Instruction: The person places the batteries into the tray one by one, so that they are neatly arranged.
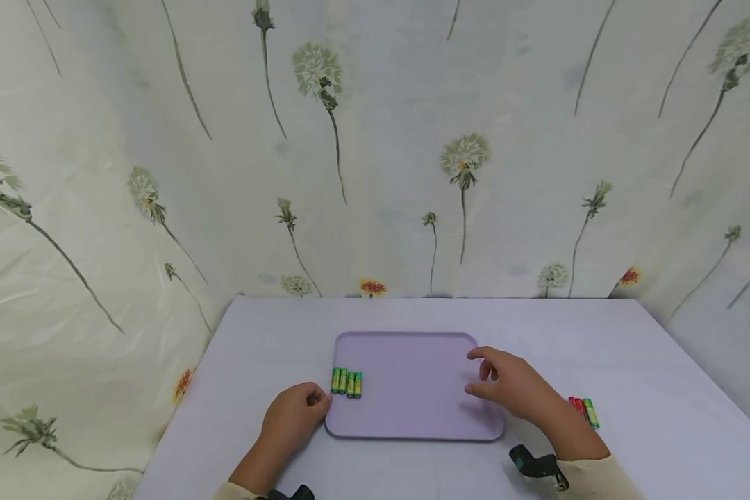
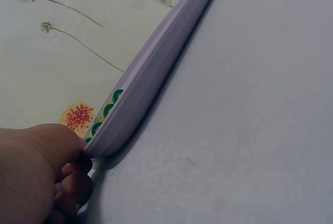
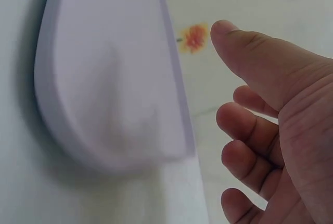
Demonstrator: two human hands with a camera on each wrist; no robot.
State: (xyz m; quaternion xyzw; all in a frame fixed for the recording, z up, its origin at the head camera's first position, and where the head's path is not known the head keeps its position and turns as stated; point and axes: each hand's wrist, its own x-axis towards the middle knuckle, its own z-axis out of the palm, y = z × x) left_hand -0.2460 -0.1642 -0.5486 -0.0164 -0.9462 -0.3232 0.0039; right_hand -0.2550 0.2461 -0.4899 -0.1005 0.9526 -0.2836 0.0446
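Note:
A purple tray (image 1: 412,389) lies on the table, with several green batteries (image 1: 346,382) side by side at its left end. My left hand (image 1: 295,414) pinches the tray's left rim between thumb and curled fingers. In the left wrist view the thumb (image 2: 57,143) lies over the rim, close to the green battery ends (image 2: 108,110). Over the tray's right part hovers my right hand (image 1: 508,382), thumb and index finger spread apart with nothing between them. The right wrist view shows its fingers (image 3: 250,125) loosely bent, beside the tray's rounded corner.
Right of the tray, near my right forearm, a few red batteries (image 1: 577,405) and a green battery (image 1: 591,412) lie on the white table (image 1: 650,389). A curtain with dandelion print (image 1: 387,153) hangs behind the table and along its sides.

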